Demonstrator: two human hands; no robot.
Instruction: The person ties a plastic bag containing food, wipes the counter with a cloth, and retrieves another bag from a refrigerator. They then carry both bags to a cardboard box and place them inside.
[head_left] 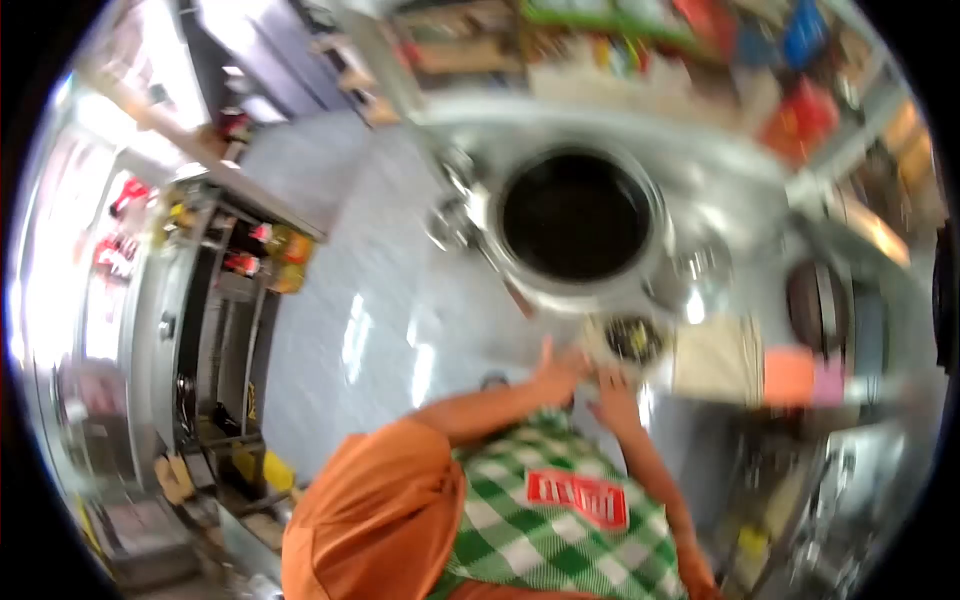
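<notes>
At far left, bright glass (75, 260) glows white with blurred red patches. Beside it stands a dark rack (228, 330), with yellow bottles (292, 258) at its upper right end. Grey floor (330, 270) follows, streaked with reflected light.

At lower centre is the person wearing the camera, seen from above: an orange sleeve (375, 500) and a green-and-white checked apron (565, 455) with a red label (578, 499). Both forearms reach up toward the counter edge. The left hand (563, 370) has its fingers spread, at the lower left edge of a beige patch beneath a small bowl; blur hides whether it grips anything. Above it, on the counter, sits a wide metal pot (652, 215) of dark liquid, with shiny metalware (455, 222) to its left.

The right hand (613, 402) is just below the bowl (634, 341), fingers pointing up at it; I cannot tell if they grasp or merely touch. The bowl sits in front of the pot, holding something dark with yellow-green bits.

To the right are a pale cream item (716, 360), an orange block (788, 376) and a pink one (828, 381), side by side. Behind them is a dark round container (812, 305). A red bag (800, 120) is at upper right.
</notes>
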